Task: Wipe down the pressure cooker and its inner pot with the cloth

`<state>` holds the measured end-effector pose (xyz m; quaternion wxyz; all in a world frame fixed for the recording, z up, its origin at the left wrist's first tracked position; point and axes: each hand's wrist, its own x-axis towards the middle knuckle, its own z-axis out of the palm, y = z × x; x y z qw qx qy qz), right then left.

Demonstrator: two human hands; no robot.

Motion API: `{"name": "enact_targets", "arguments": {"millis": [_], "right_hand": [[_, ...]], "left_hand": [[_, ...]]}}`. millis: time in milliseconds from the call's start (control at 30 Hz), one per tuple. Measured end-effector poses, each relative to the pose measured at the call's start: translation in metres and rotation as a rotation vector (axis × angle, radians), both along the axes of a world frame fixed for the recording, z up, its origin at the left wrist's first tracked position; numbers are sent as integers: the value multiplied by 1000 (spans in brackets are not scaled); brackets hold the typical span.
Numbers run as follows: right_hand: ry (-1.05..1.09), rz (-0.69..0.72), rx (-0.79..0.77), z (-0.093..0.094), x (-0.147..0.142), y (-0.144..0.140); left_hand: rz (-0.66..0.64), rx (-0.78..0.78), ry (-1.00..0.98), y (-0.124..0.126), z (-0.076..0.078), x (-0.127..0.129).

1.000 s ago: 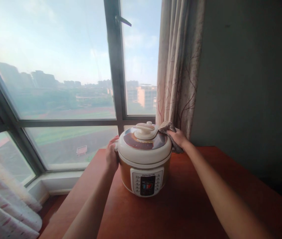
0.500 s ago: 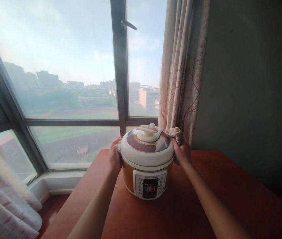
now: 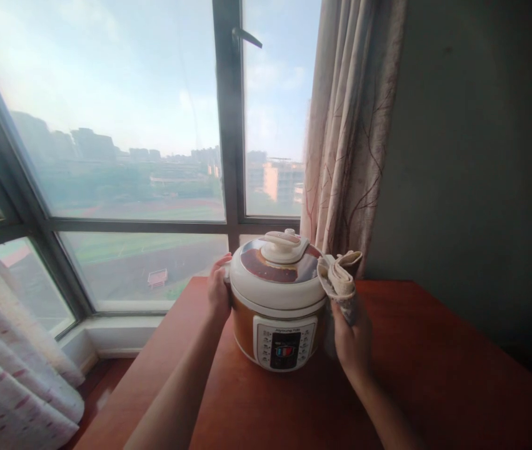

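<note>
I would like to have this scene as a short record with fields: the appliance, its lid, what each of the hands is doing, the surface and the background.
Appliance: electric cooker, upright, control panel facing the person
Lid: on the cooker, pale rim, knob on top
Left hand: at the cooker's side handle
Right hand: holding a bunched cloth by the lid's right edge
Surface: reddish-brown table
Background: window, curtains at both sides
</note>
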<state>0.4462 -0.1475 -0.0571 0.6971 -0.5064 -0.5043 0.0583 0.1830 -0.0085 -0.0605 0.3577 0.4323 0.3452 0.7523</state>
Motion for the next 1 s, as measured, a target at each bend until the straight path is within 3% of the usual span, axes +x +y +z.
{"name": "enact_targets", "arguments": {"millis": [167,367,500,600,667,800,1000], "right_hand": [[5,138,24,-4,-15,-14],[-226,68,131,32,6,41],[-322,107,-85,68,35,81],[-126,216,-372,88,55,105],[19,279,-479,94,66,117],[225,436,-514,83,81,121],[623,641,-389,29,74,105]], "left_hand": [[-57,-52,-62,-3,5,0],[44,8,21,-1,4,0],[55,51,51,2,1,0],[34,49,37,2,1,0],[23,44,23,2,1,0],[60,64,48,4,-3,1],[104,102,85,6,-9,3]]}}
